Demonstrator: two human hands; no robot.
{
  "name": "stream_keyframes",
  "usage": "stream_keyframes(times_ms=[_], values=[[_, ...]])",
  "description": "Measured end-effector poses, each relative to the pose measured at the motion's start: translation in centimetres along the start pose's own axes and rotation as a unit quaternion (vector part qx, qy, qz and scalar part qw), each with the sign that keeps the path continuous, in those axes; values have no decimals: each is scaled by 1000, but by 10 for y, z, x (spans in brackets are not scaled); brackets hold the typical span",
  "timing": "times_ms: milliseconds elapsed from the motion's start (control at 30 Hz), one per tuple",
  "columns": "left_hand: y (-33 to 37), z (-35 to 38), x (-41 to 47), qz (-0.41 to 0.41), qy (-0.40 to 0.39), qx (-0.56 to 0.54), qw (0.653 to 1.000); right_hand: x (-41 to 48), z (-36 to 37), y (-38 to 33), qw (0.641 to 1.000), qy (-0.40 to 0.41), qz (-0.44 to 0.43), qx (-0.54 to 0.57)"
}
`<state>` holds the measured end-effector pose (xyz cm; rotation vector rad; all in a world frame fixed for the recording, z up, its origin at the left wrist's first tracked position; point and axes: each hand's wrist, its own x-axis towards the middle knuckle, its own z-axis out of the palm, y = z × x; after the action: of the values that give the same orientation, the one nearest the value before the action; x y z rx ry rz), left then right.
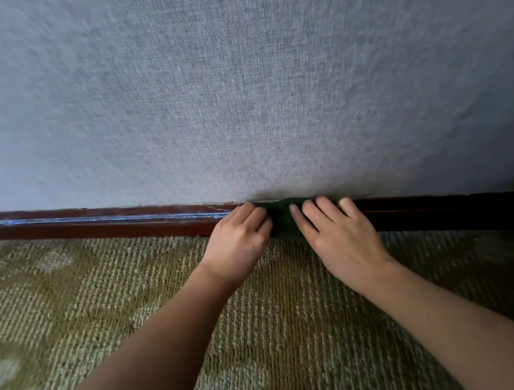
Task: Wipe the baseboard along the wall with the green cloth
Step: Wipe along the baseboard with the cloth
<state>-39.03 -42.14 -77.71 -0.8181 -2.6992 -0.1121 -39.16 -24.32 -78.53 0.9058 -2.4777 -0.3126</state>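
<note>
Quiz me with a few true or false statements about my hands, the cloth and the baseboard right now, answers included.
1. The left hand and the right hand both touch the green cloth. True.
2. The green cloth lies flat on the carpet, well apart from the wall. False: the hands hold it against the baseboard at the foot of the wall.
3. The baseboard is white. False: it is dark reddish brown.
4. The right hand's fingers lie fairly straight, reaching toward the wall. True.
</note>
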Motion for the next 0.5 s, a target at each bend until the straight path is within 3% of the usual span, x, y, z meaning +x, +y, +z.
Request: stream_keyframes(times_ms=[300, 500], values=[[3, -5, 4, -10, -31, 17, 999, 4, -2, -7, 1000, -9, 13, 23], [16, -8, -17, 31, -90, 14, 995, -12, -13, -18, 994, -99, 1, 45]])
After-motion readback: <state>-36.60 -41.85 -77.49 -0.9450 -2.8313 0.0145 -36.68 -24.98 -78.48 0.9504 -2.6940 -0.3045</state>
